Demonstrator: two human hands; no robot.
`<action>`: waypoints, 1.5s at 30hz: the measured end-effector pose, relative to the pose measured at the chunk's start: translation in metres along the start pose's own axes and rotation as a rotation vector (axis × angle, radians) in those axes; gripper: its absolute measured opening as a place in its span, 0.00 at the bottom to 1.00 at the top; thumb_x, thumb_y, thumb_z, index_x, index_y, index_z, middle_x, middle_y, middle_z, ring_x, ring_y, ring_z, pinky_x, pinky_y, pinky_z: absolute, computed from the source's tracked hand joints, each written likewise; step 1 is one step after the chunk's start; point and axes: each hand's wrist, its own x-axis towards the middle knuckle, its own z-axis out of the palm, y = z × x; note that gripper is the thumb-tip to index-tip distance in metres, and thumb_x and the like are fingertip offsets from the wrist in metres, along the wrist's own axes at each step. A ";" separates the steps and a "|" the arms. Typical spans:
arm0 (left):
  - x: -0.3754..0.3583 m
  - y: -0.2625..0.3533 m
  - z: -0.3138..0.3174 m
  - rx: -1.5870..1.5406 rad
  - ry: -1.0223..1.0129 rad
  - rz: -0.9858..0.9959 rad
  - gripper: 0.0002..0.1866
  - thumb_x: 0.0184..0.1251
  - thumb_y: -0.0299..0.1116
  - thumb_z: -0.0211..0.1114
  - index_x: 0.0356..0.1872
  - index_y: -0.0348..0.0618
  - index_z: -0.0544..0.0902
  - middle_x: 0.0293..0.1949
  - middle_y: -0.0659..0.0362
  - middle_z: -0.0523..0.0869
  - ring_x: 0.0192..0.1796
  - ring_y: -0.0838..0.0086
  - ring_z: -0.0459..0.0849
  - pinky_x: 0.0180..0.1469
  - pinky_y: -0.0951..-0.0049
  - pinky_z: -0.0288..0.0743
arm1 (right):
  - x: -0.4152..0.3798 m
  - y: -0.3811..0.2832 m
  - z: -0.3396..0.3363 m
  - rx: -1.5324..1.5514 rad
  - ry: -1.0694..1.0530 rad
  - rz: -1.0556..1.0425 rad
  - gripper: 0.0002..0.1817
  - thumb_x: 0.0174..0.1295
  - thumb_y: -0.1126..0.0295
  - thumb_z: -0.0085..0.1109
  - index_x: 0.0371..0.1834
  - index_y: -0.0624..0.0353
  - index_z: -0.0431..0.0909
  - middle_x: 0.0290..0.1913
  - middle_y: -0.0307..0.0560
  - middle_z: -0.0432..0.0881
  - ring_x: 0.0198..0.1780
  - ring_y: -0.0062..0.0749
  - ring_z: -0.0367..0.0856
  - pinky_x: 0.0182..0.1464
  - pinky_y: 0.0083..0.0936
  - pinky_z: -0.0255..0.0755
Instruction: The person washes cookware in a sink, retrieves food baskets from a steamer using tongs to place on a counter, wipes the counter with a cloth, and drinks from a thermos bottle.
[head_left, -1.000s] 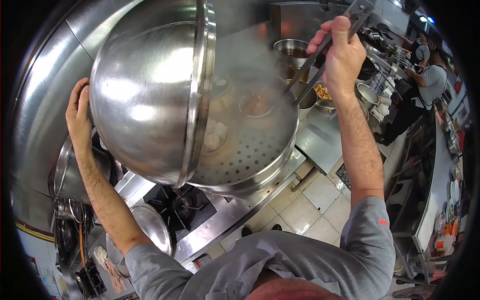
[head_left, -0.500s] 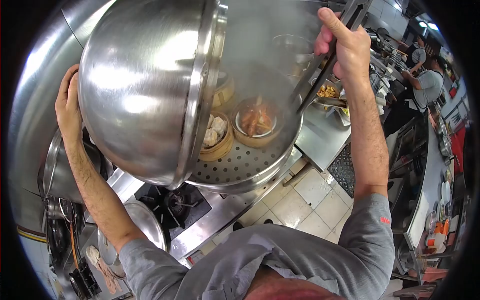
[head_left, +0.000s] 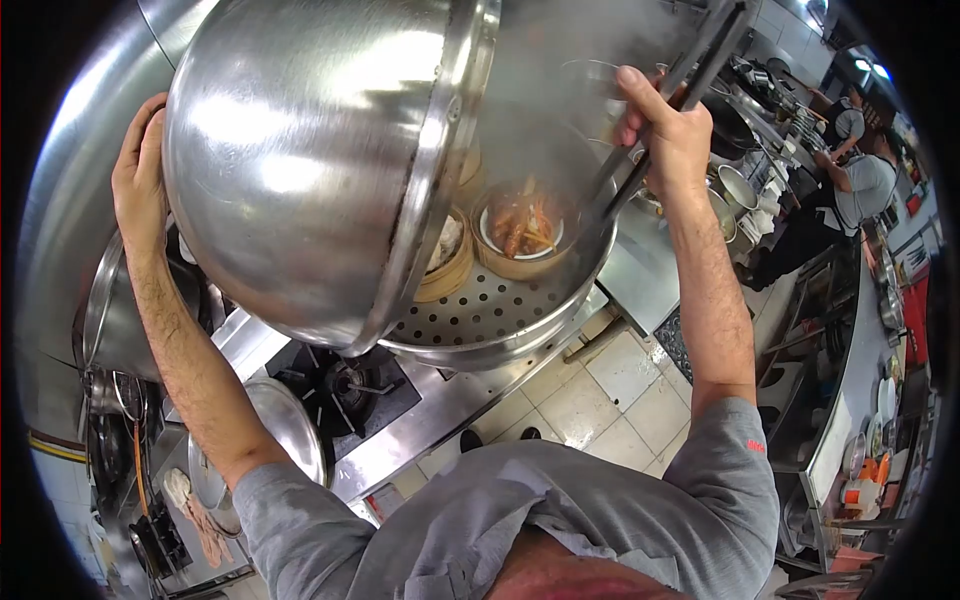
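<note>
Right hand (head_left: 672, 140) grips metal tongs (head_left: 718, 55) near the perforated steamer tray (head_left: 485, 322); left hand (head_left: 142, 175) touches the tilted domed lid (head_left: 300, 150), its finger closure indeterminable.

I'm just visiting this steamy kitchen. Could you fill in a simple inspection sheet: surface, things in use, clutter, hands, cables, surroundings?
Surface: metal perforated tray beside a stove burner.
Things in use: large domed lid, tilted, hiding part of the tray; front bamboo basket with pale pieces, partly hidden; right bamboo basket with a dish of reddish-brown food; metal tongs, lower ends hazy in steam.
Clutter: a large pot and round metal lid at left.
Hands: left hand against the domed lid, exact grip unclear; right hand gripping the tongs.
Cables: nothing seen.
Surroundings: tiled floor; two people in the background; steam blurring the far side.
</note>
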 end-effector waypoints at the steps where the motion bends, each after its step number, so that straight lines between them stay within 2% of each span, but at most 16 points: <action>1: 0.001 -0.001 -0.001 -0.012 -0.009 -0.014 0.17 0.69 0.38 0.53 0.51 0.40 0.78 0.40 0.62 0.81 0.39 0.83 0.77 0.43 0.84 0.70 | -0.001 0.000 0.004 -0.019 0.026 -0.015 0.15 0.49 0.64 0.69 0.24 0.63 0.73 0.13 0.37 0.69 0.12 0.22 0.67 0.16 0.19 0.62; 4: -0.001 0.004 -0.001 0.016 -0.017 -0.029 0.17 0.68 0.40 0.54 0.51 0.40 0.78 0.41 0.62 0.81 0.41 0.81 0.77 0.45 0.82 0.69 | -0.005 -0.009 0.010 -0.037 0.029 0.000 0.15 0.51 0.67 0.67 0.20 0.60 0.69 0.13 0.37 0.65 0.11 0.23 0.64 0.16 0.23 0.62; 12: 0.001 0.005 -0.003 0.045 -0.035 -0.031 0.19 0.66 0.42 0.56 0.52 0.40 0.78 0.44 0.60 0.81 0.47 0.79 0.76 0.53 0.79 0.66 | 0.002 -0.040 0.006 0.013 0.057 -0.149 0.14 0.52 0.69 0.66 0.20 0.59 0.69 0.12 0.37 0.65 0.11 0.23 0.63 0.15 0.24 0.61; 18: 0.007 0.003 0.005 0.032 -0.116 0.033 0.20 0.66 0.41 0.57 0.53 0.38 0.76 0.46 0.58 0.80 0.48 0.76 0.76 0.54 0.78 0.66 | -0.003 -0.098 -0.005 0.111 0.085 -0.290 0.13 0.53 0.70 0.63 0.19 0.59 0.68 0.12 0.37 0.64 0.11 0.23 0.63 0.18 0.25 0.63; 19: 0.008 0.004 0.008 0.040 -0.124 0.054 0.21 0.65 0.41 0.57 0.53 0.38 0.76 0.46 0.57 0.80 0.48 0.76 0.76 0.54 0.77 0.66 | -0.011 -0.114 -0.008 0.104 0.147 -0.303 0.15 0.54 0.67 0.62 0.16 0.58 0.68 0.09 0.38 0.66 0.08 0.24 0.65 0.12 0.21 0.62; 22: 0.013 0.001 0.017 0.006 -0.180 0.068 0.21 0.65 0.42 0.57 0.53 0.39 0.76 0.45 0.57 0.80 0.48 0.76 0.76 0.54 0.78 0.66 | -0.041 -0.151 -0.020 0.065 0.237 -0.286 0.18 0.53 0.68 0.61 0.10 0.56 0.66 0.07 0.39 0.63 0.07 0.26 0.64 0.12 0.24 0.61; 23: 0.015 0.003 0.022 -0.030 -0.200 0.087 0.21 0.65 0.42 0.57 0.53 0.39 0.76 0.45 0.57 0.80 0.48 0.76 0.76 0.54 0.78 0.66 | -0.050 -0.161 -0.028 0.030 0.242 -0.376 0.19 0.54 0.68 0.61 0.09 0.56 0.65 0.07 0.38 0.63 0.07 0.26 0.64 0.12 0.24 0.62; 26: 0.015 0.016 0.041 0.001 -0.295 0.110 0.21 0.65 0.43 0.57 0.54 0.41 0.76 0.46 0.55 0.81 0.49 0.73 0.77 0.55 0.76 0.66 | -0.100 -0.188 -0.044 -0.075 0.345 -0.443 0.19 0.54 0.68 0.61 0.10 0.55 0.65 0.07 0.38 0.63 0.08 0.26 0.64 0.12 0.24 0.61; 28: 0.008 0.036 0.056 0.163 -0.333 0.233 0.21 0.65 0.45 0.56 0.53 0.43 0.76 0.48 0.53 0.81 0.51 0.68 0.78 0.55 0.73 0.67 | -0.142 -0.198 -0.058 -0.105 0.350 -0.470 0.13 0.55 0.70 0.62 0.19 0.58 0.68 0.12 0.36 0.63 0.11 0.23 0.62 0.18 0.25 0.63; 29: 0.005 0.045 0.065 0.237 -0.378 0.285 0.22 0.64 0.48 0.55 0.53 0.45 0.76 0.51 0.52 0.80 0.53 0.62 0.77 0.56 0.68 0.67 | -0.167 -0.204 -0.057 -0.150 0.416 -0.469 0.13 0.55 0.70 0.62 0.18 0.58 0.68 0.11 0.36 0.62 0.11 0.22 0.62 0.18 0.25 0.63; 30: 0.002 0.049 0.075 0.191 -0.409 0.317 0.22 0.64 0.48 0.55 0.53 0.45 0.76 0.51 0.52 0.80 0.53 0.62 0.77 0.56 0.68 0.67 | -0.194 -0.211 -0.054 -0.196 0.482 -0.467 0.14 0.55 0.70 0.62 0.18 0.57 0.68 0.11 0.35 0.62 0.11 0.22 0.62 0.18 0.25 0.63; 33: -0.005 0.064 0.112 0.498 -0.600 0.422 0.24 0.63 0.52 0.51 0.55 0.51 0.74 0.53 0.53 0.78 0.56 0.58 0.74 0.57 0.62 0.66 | -0.277 -0.222 -0.057 -0.329 0.669 -0.479 0.14 0.55 0.70 0.62 0.17 0.57 0.67 0.12 0.36 0.63 0.11 0.22 0.62 0.17 0.25 0.63; 35: -0.010 0.058 0.138 0.538 -0.676 0.529 0.24 0.63 0.50 0.49 0.57 0.51 0.74 0.54 0.51 0.77 0.58 0.58 0.73 0.59 0.61 0.64 | -0.337 -0.228 -0.046 -0.405 0.835 -0.452 0.15 0.54 0.71 0.63 0.17 0.57 0.66 0.12 0.37 0.64 0.11 0.22 0.62 0.16 0.25 0.63; 37: 0.000 0.039 0.176 0.487 -0.779 0.495 0.26 0.62 0.49 0.48 0.59 0.49 0.72 0.57 0.50 0.75 0.61 0.57 0.71 0.61 0.62 0.62 | -0.392 -0.234 -0.038 -0.470 0.963 -0.442 0.14 0.54 0.71 0.63 0.18 0.57 0.66 0.12 0.37 0.64 0.10 0.24 0.63 0.15 0.25 0.62; 41: 0.043 0.006 0.215 0.517 -0.858 0.724 0.28 0.64 0.48 0.48 0.58 0.38 0.71 0.59 0.47 0.72 0.62 0.56 0.68 0.64 0.65 0.60 | -0.492 -0.244 -0.015 -0.578 1.180 -0.452 0.14 0.54 0.71 0.64 0.16 0.62 0.71 0.11 0.38 0.68 0.09 0.21 0.65 0.11 0.20 0.60; 45: 0.053 0.001 0.226 0.514 -0.897 0.696 0.26 0.66 0.45 0.47 0.59 0.36 0.70 0.60 0.46 0.70 0.63 0.55 0.67 0.64 0.65 0.59 | -0.588 -0.256 0.020 -0.669 1.415 -0.444 0.14 0.55 0.72 0.64 0.17 0.62 0.71 0.11 0.37 0.68 0.10 0.21 0.66 0.13 0.20 0.62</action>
